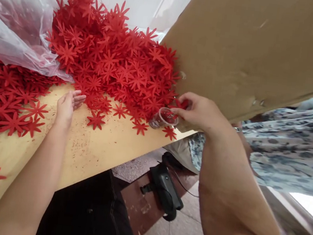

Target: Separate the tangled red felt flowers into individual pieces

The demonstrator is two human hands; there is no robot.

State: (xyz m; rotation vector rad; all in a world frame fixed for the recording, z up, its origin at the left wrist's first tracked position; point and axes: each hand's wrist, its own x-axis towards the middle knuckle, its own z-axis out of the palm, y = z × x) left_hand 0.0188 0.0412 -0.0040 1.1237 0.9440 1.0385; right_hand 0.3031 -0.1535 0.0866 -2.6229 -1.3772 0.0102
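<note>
A large heap of red flower-shaped pieces (117, 60) lies on the pale wooden table (98, 152), with a second pile (3, 100) at the left. My left hand (68, 107) rests at the table between the two piles, palm turned sideways, fingers loosely extended, nothing in it. At the right end of the heap my right hand (195, 112) is over the rim of a small clear plastic cup (160, 120). Its thumb and forefinger are bent round something red, seemingly a flower piece (182, 104). The cup lies tilted near the table edge.
Clear plastic sheeting (21, 38) covers part of the left pile. A big brown cardboard panel (254, 49) leans in at the upper right. Another person's patterned clothing (291, 144) shows at the right. Below the table edge, a black pedal-like device (165, 188) with a cable sits on the floor.
</note>
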